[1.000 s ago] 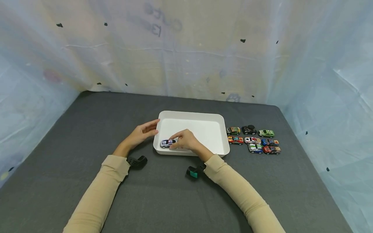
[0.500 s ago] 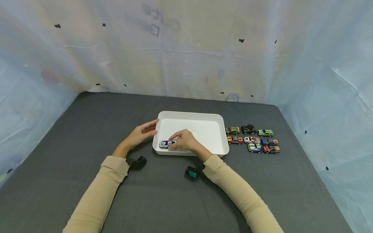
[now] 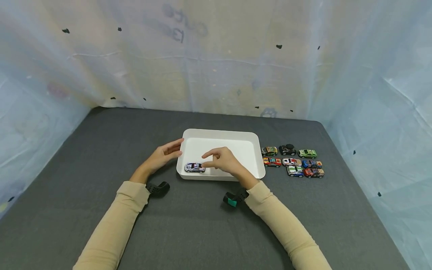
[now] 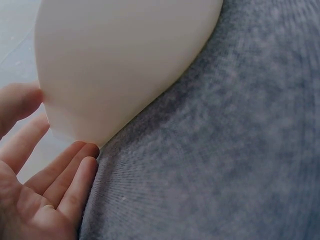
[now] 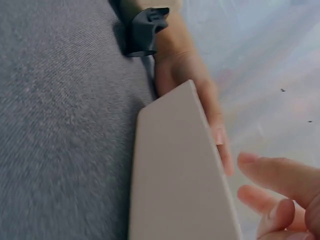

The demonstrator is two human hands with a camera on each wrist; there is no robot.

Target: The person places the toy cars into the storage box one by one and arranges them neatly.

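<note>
A white toy car (image 3: 194, 168) with dark markings sits in the front left corner of the white tray (image 3: 216, 132). Just right of it my right hand (image 3: 224, 161) hovers over the tray, thumb and index finger spread with a gap between them. In the right wrist view these fingertips (image 5: 250, 158) show beyond the tray's side wall (image 5: 175, 165). My left hand (image 3: 165, 153) rests with extended fingers against the tray's left side. The left wrist view has its fingertips (image 4: 90, 149) touching the outer wall (image 4: 120, 65); the car is hidden there.
Right of the tray several toy cars stand in a cluster on the grey tabletop (image 3: 189, 228), among them a green car (image 3: 307, 153), a black car (image 3: 287, 150) and a red-orange car (image 3: 272, 162). Pale plastic sheeting (image 3: 216, 75) surrounds the table behind and at the sides.
My right hand has let go of the white car and moved right, its thumb and finger parting. The car stays in the tray corner. The left hand keeps its place.
</note>
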